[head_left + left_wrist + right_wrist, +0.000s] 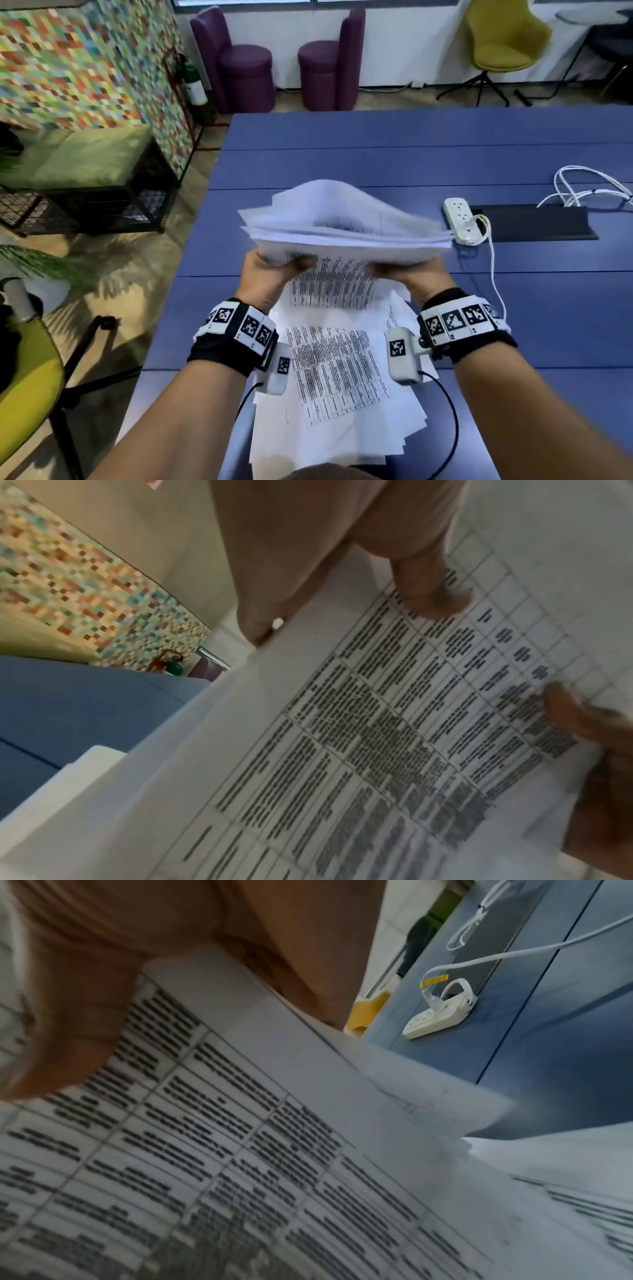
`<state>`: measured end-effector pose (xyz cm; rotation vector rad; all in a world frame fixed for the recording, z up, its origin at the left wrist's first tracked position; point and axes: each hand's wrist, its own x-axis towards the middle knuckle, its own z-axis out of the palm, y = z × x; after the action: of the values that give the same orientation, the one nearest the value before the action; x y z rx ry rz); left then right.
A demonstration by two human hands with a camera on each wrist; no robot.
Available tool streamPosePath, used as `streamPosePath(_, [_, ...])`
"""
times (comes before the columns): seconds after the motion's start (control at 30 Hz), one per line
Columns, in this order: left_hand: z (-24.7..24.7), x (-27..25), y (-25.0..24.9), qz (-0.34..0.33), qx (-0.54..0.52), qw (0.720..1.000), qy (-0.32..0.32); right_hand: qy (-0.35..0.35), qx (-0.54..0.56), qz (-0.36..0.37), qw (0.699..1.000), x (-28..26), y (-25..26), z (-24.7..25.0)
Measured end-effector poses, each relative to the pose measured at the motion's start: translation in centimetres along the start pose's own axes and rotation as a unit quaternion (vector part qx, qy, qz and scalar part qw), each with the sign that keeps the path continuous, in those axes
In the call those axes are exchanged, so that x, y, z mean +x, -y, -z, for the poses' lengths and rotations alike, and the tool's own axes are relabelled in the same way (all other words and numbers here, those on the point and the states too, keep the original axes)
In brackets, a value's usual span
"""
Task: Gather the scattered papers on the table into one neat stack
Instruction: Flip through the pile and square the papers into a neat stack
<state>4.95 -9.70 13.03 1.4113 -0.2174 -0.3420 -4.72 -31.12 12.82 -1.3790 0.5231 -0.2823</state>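
Papers [346,226] in a thick, uneven bundle are held up above the blue tabletop [513,154], pinched at the near edge by the left hand [270,277] and the right hand [411,277], each grip closed with the thumb on the printed top sheet and the fingers hidden beneath. More printed sheets [339,387] are spread loosely on the tabletop below the wrists, overlapping one another. A white power strip [462,221] is seen lying just beside the bundle's right edge.
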Motion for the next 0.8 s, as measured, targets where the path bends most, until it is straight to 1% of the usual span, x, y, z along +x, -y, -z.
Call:
streamPosePath(0.1, [0.3, 0.6, 0.0, -0.014, -0.016, 0.999, -0.038, 0.006, -0.002, 0.014, 1.0, 0.6, 1.3, 0.8])
streamPosePath(0.17, [0.3, 0.6, -0.1, -0.025, -0.038, 0.998, -0.039, 0.028, -0.004, 0.02, 0.999, 0.9, 1.3, 1.2])
streamPosePath(0.27, [-0.3, 0.7, -0.4, -0.028, -0.053, 0.998, -0.036, 0.042, -0.044, 0.009, 0.998, 1.1, 1.4, 0.6])
streamPosePath(0.33, [-0.3, 0.9, -0.7, -0.043, -0.069, 0.996, -0.043, 0.036, -0.035, 0.041, 0.998, 1.1, 2.2, 0.2])
streamPosePath(0.37, [-0.1, 1.0, -0.9, -0.049, -0.076, 0.995, -0.046, 0.03, -0.02, 0.068, 0.997, 1.1, 2.8, 0.2])
streamPosePath(0.43, [0.6, 1.3, -1.3, -0.065, -0.068, 0.994, -0.052, 0.021, 0.013, 0.112, 0.993, 1.2, 3.6, 0.4])
streamPosePath(0.47, [1.0, 1.4, -1.2, -0.07, -0.06, 0.994, -0.053, 0.014, 0.021, 0.12, 0.992, 1.3, 3.5, 0.7])
streamPosePath(0.53, [1.4, 1.2, -0.9, -0.068, -0.051, 0.995, -0.055, -0.008, 0.015, 0.113, 0.993, 1.9, 2.3, 1.4])
streamPosePath(0.67, [1.8, 1.2, 0.2, -0.037, -0.03, 0.998, -0.039, -0.043, -0.01, 0.086, 0.995, 3.0, -1.3, 2.0])
streamPosePath(0.8, [1.4, 1.5, -0.1, -0.04, -0.024, 0.998, -0.04, -0.061, 0.012, 0.087, 0.994, 3.5, -2.2, 2.0])
